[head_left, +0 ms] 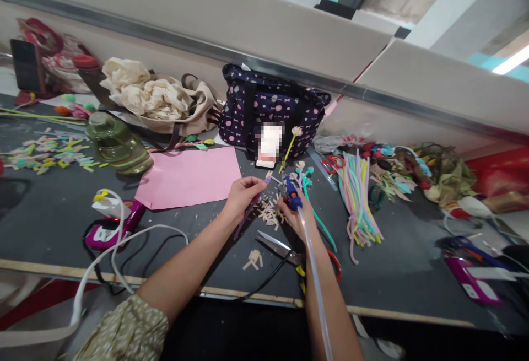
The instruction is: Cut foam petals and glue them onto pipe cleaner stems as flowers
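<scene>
My left hand (244, 194) pinches a purple pipe cleaner (248, 216) whose upper end carries a small pale tip. Wrapped around a blue hot glue gun (292, 193), my right hand (294, 219) holds it with the nozzle pointing left, close to that tip. A clear glue stick (313, 273) trails from the gun's back over my right forearm. Beneath and between my hands lies a pile of small cream strips (269, 213). Scissors (279, 245) with red handles lie partly under my right forearm, near a smaller cluster of cream strips (253, 260).
A pink sheet (190, 178) and a green water bottle (118, 143) are to the left. Behind stand a dark patterned bag (273, 102) and a phone. A bundle of pastel pipe cleaners (356, 198) lies right. A purple power strip (115, 226) with white cable sits front left.
</scene>
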A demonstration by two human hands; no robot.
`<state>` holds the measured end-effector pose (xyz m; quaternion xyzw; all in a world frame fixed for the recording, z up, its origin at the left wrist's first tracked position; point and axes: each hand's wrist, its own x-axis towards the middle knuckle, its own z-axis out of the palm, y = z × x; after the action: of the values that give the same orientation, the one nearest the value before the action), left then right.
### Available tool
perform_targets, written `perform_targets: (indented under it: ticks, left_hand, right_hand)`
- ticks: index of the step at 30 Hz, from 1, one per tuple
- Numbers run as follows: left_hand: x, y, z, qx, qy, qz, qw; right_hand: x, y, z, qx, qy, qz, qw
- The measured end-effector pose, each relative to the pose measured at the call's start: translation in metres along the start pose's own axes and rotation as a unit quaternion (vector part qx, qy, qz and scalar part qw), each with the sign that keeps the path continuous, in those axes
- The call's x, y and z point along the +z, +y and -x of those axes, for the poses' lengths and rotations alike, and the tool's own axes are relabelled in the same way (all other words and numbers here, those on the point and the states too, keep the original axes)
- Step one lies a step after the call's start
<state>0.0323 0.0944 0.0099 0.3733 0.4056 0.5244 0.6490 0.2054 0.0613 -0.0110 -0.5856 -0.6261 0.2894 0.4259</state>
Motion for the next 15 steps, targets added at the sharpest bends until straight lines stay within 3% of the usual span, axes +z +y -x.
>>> perform_targets:
  ticks: [8, 15]
  left_hand:
    - [0.005, -0.004, 0.005, -0.025, -0.075, -0.067, 0.995]
    - [0.009, -0.007, 0.007, -0.012, -0.088, -0.118, 0.989]
  right_hand:
    - [-0.008, -0.034, 0.007, -0.003, 0.056, -0.071, 0.996]
    - [-0.007, -0.029, 0.007, 0.014, 0.096, -0.122, 0.988]
